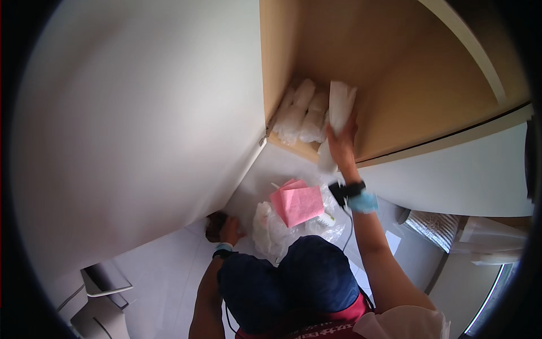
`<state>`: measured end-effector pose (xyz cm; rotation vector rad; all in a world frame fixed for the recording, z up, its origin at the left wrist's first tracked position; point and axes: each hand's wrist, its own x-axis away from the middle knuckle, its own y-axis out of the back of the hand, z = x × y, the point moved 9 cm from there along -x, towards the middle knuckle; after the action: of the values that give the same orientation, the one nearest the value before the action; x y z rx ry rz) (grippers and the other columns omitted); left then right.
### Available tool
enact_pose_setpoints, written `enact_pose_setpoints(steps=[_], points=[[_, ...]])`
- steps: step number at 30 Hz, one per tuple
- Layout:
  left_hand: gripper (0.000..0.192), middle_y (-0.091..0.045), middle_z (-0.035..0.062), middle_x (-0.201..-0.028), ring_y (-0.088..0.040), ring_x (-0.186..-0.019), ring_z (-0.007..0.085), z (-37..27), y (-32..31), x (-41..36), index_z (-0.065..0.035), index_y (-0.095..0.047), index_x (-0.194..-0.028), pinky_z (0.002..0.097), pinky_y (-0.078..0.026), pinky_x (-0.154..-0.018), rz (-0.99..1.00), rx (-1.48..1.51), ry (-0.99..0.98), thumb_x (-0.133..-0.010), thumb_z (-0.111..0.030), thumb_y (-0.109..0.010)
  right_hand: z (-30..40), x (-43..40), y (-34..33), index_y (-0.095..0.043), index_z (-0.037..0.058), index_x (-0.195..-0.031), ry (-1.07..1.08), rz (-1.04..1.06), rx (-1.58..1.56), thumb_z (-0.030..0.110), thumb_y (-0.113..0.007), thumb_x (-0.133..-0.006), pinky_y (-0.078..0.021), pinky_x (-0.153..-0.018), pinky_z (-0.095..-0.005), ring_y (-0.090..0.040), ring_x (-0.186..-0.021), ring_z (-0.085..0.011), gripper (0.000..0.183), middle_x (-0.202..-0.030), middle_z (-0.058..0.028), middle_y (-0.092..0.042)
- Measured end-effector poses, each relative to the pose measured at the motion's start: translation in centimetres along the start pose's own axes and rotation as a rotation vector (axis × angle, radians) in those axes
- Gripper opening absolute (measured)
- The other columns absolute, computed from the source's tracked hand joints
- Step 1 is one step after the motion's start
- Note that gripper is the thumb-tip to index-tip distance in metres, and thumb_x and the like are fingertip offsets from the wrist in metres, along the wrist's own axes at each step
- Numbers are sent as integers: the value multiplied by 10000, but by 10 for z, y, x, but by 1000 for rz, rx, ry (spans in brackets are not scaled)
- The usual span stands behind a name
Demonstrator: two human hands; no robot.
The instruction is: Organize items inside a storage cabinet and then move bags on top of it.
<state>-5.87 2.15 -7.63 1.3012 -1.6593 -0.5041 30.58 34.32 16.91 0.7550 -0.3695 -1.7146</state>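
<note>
My right hand (344,137) is closed around a white, paper-like roll (340,99) at the right of a row of plastic-wrapped white bundles (292,116) on the floor of a wooden cabinet (377,80). My left hand (230,232) is low on the left, beside a dark brown object (216,226) at the bottom edge of the white cabinet door; whether the fingers grip it cannot be told. Between my hands, a folded pink cloth (298,203) lies on clear plastic bags (271,237), with a white brush-like item (327,219) near its right corner.
The open white door (139,118) fills the left side. Another white panel (449,173) stands at the right, with a silvery ribbed item (432,229) on the floor below it. A grey and white object (101,292) stands at lower left.
</note>
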Motion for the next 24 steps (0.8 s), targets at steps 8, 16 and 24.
enact_pose_setpoints(steps=[8, 16, 24], points=[[662, -522, 195, -1261, -543, -1136, 395, -17, -13, -14, -47, -535, -1144, 473, -490, -928, 60, 9, 45, -616, -201, -903, -154, -47, -61, -183, 6, -1544, -195, -20, 805, 281, -575, -914, -258, -1127, -571, -316, -1357, -518, 791, -1508, -352, -275], [647, -529, 169, -1163, -563, -1064, 394, -8, -4, -2, -69, -526, -1079, 489, -500, -863, 73, 39, 117, -574, -202, -908, 7, 83, -31, -502, -8, -1337, 362, 352, 14, 65, -644, -855, -409, -1072, -431, -504, -1243, -406, 508, -1324, -249, -543], [646, -526, 173, -1153, -564, -1063, 405, -20, -7, -10, -53, -521, -1087, 489, -498, -879, 15, 19, 45, -592, -220, -902, -38, 245, -64, -314, 199, -1541, 566, 1007, 458, 105, -733, -772, -316, -1121, -582, -224, -1475, -398, 881, -1610, -156, -217]])
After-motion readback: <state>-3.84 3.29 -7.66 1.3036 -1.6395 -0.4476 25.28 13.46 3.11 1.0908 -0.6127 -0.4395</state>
